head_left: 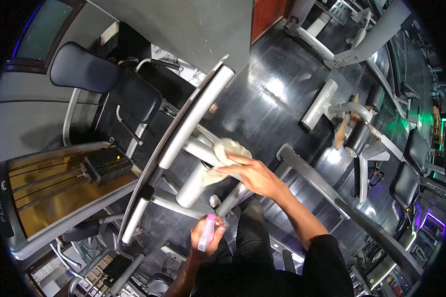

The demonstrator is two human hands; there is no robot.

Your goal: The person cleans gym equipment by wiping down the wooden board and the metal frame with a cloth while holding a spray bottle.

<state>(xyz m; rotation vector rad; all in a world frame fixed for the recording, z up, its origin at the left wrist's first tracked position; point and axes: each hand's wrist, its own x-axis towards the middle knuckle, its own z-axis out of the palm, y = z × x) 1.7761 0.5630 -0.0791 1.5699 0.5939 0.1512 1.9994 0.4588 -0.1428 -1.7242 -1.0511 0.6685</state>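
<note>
My right hand (256,176) presses a pale cream cloth (227,150) against the silver tube (200,148) of a gym machine, the fingers reaching over the fabric. Part of the cloth drapes down beside a thick light-grey cylinder (189,192). Lower down, close to my body, my left hand (216,241) is wrapped round a small spray bottle (204,241) with a pink top and a whitish, see-through part. The bottle's lower portion is hidden by the hand. A small crumpled white thing (214,200) lies between the two hands.
A long silver roller-like bar (198,114) runs diagonally on the left. Beyond it are a black padded seat (134,96) and a weight stack (109,166). A grey frame beam (314,180) crosses at the right. More machines stand on the dark tiled floor (262,109).
</note>
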